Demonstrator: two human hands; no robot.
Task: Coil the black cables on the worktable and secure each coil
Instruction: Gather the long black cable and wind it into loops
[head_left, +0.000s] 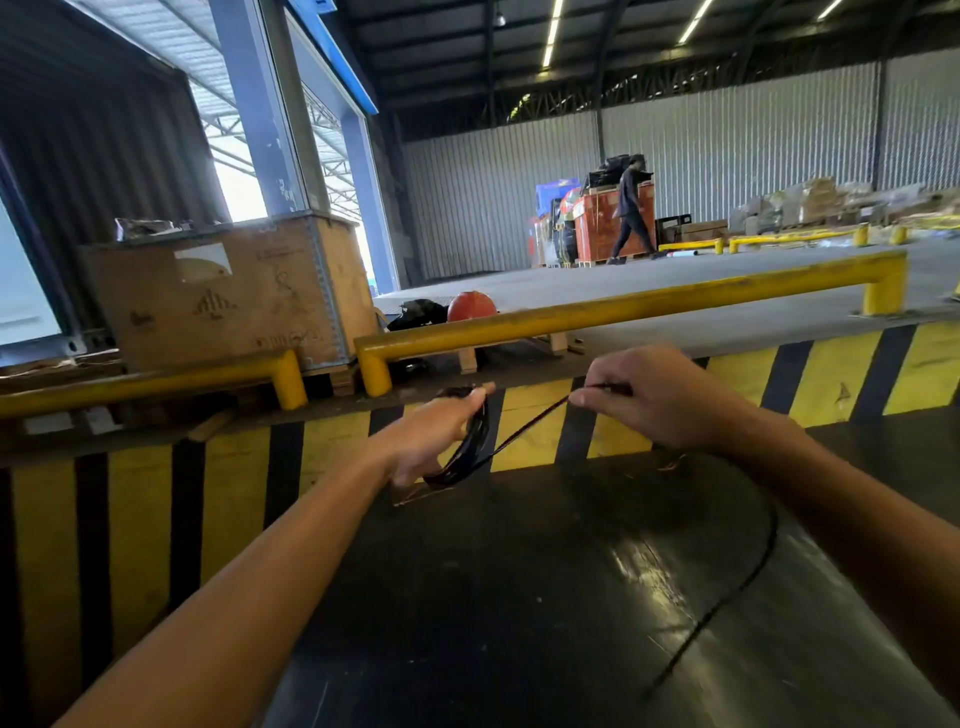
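From the head camera, two bare arms reach out over a shiny black worktable (519, 597) with a smooth top that glints in the light. The left hand (431, 441) is closed around a thin black cable wound into a long bunch of loops (475, 441), with the thumb pressed on top of the bunch. One strand of that cable (524, 428) runs tight from the loops up to the right hand (654, 397), which pinches it between fingertip and thumb, the other fingers curled in. Both hands are held up above the table. A loose length of the thin black cable (748, 571) curves down across the table top on the right side. Behind the table stands a wall painted in yellow and black slanted stripes (530, 431). Above it sits a round yellow metal rail (623, 306), and a big brown wooden crate (223, 296) stands to the left. Far off, a person in dark clothes (631, 208) walks past grey ribbed metal walls.
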